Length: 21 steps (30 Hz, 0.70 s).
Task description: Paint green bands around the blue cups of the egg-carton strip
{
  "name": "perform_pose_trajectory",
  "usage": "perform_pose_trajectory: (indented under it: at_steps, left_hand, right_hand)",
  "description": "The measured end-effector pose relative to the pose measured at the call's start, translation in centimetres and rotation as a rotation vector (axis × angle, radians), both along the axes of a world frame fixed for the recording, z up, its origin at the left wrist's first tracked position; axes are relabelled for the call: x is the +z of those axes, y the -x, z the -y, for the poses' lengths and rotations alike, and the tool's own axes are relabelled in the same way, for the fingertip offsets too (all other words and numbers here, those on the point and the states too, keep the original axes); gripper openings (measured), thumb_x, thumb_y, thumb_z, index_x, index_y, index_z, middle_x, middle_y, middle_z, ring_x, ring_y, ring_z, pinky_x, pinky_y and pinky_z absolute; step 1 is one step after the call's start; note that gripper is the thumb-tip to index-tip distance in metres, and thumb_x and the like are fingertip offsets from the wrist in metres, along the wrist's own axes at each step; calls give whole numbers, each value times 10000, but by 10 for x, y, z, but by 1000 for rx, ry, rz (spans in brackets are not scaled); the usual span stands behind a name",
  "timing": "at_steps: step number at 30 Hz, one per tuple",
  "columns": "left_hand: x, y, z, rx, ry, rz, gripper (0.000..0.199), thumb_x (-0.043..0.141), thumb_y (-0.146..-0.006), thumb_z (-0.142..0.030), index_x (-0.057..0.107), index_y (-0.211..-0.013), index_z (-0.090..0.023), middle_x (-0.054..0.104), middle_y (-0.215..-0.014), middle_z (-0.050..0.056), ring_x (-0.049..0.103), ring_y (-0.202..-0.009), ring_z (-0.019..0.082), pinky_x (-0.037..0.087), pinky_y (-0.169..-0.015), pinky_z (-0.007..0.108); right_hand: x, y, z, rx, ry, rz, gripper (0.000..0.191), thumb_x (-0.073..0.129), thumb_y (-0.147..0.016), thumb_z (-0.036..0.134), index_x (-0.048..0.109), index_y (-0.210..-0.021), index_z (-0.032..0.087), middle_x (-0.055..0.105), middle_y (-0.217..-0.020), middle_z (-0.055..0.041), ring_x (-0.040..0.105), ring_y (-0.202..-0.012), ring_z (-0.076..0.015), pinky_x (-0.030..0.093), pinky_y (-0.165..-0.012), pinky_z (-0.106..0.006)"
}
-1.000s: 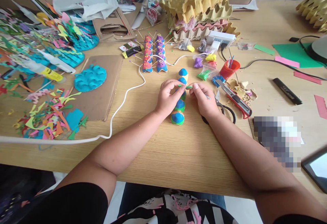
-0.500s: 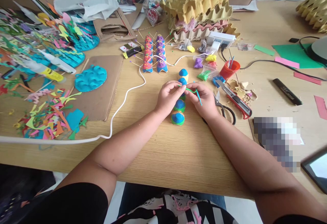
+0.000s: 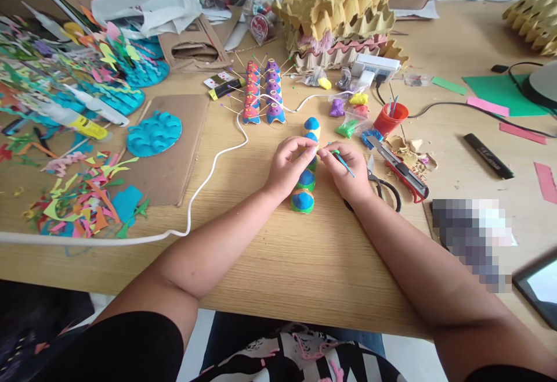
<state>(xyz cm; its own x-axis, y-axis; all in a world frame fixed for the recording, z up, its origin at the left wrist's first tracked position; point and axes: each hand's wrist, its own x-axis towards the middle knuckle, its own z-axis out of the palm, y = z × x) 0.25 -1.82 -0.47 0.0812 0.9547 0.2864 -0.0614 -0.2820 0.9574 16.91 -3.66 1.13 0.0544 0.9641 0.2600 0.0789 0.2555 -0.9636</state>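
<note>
A row of egg-carton cups (image 3: pixel 303 200), coated in blue and green clay with some yellow at the far end, stands on the table under my hands. My left hand (image 3: pixel 290 164) is closed in a pinch over the row's middle; what its fingertips hold is too small to make out. Close beside it, my right hand (image 3: pixel 348 173) is closed around a thin blue clay tool (image 3: pixel 344 164), which slants down to the right. A bit of green clay (image 3: pixel 335 152) shows by the tool's upper end. My fingers hide some of the cups.
Scissors (image 3: pixel 389 191) and a red utility knife (image 3: pixel 404 170) lie right of my hand, near a red cup (image 3: pixel 390 119). Two finished cup rows (image 3: pixel 274 92) with pins stand behind. A white cable (image 3: pixel 190 196) crosses the left side near paper scraps (image 3: pixel 87 196).
My hands have drawn slightly apart at the fingertips. The green clay strand that stretched between them now shows only as a small bit at my right hand. The blue tool has shifted a little right.
</note>
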Motion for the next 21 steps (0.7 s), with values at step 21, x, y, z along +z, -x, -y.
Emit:
perform_pose_trajectory:
  at_steps: [21]
  left_hand:
    - [-3, -2, -2, 77, -52, -35, 245, 787, -963, -495, 775, -946, -250, 773, -1056, 51, 699, -1088, 221, 537, -1025, 370]
  right_hand:
    - [-1, 0, -1, -3, 43, -54, 636, 767, -809, 873, 740, -801, 238, 673, -784, 7, 566, -766, -148, 491, -768, -314]
